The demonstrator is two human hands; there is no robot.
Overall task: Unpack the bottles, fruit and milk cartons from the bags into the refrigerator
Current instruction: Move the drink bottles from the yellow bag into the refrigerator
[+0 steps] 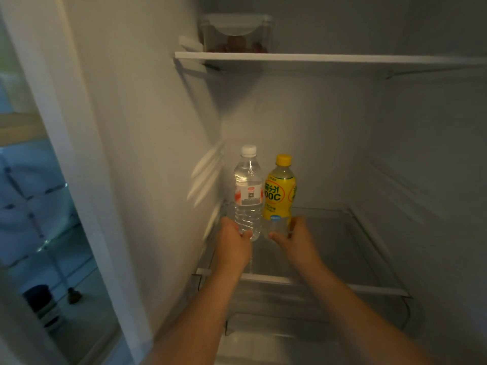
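Bottles: 2, one clear water bottle [248,196] with white cap, one yellow drink bottle [279,196] with yellow cap. Hands: 2, left hand [233,242], right hand [295,241]. Shelves: 2, upper shelf [342,59], glass shelf [342,246]. Lidded container [237,32]: 1

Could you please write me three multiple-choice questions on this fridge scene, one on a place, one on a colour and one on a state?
1. Where is the lidded container?
A. on the upper shelf
B. in a door rack
C. in a bag

2. What colour cap has the water bottle?
A. yellow
B. white
C. blue

3. What is the left hand doing?
A. hanging idle
B. lifting a lid
C. gripping the water bottle's base

Answers:
1 A, it stands at that shelf's left end.
2 B, the yellow cap is on the yellow bottle beside it.
3 C, it wraps round the bottle's bottom, while the right hand holds the yellow bottle.
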